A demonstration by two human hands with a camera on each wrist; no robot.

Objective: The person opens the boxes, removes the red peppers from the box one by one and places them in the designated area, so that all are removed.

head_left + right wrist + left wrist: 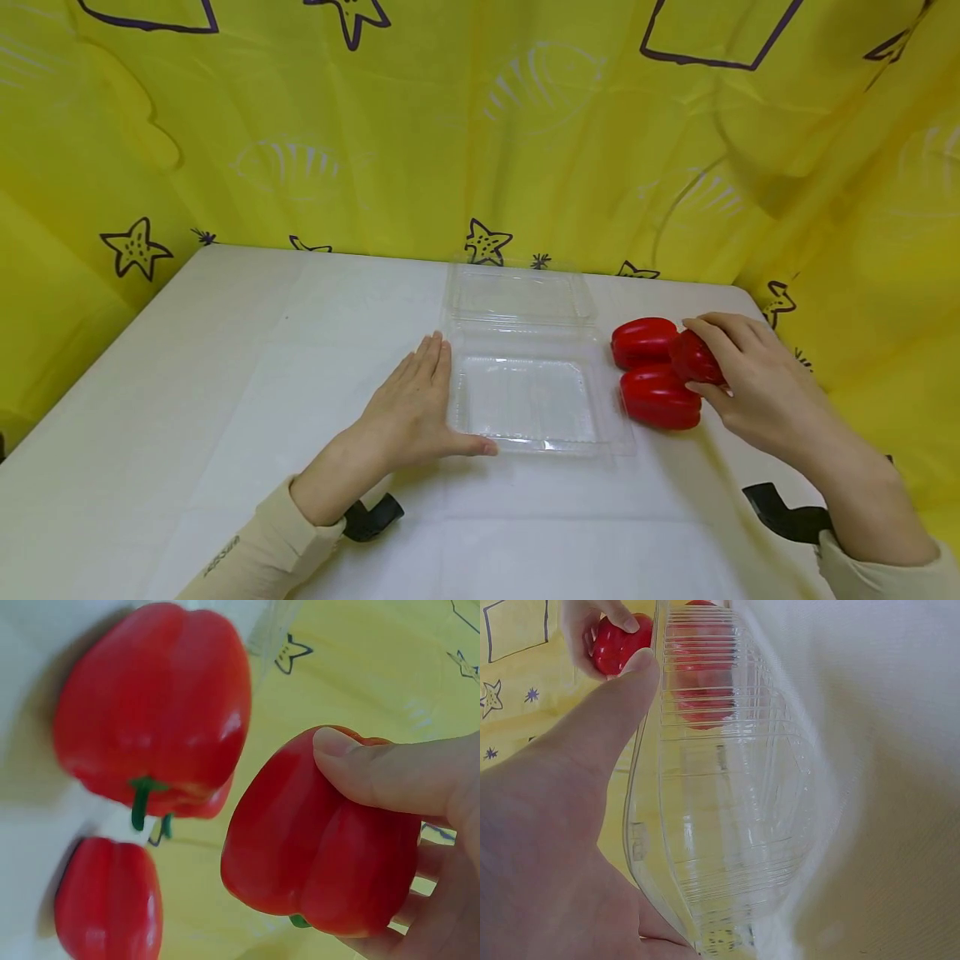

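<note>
White bench [225, 400] before yellow star-print cloth. Left hand [408, 412] flat, fingers straight, steadying clear open box [525, 398] mid-bench. Right hand [753, 379] curled round red pepper [693, 357], just right of box, beside two more peppers [648, 371]. Likely mid-pickup; next, carry leftward into box. Held pepper partly hidden by fingers.

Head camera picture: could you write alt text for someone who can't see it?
A person's right hand grips a red bell pepper beside two more red peppers on a white table. Their left hand rests flat against the left edge of an open, empty clear plastic clamshell box. A yellow star-printed cloth hangs behind.
</note>
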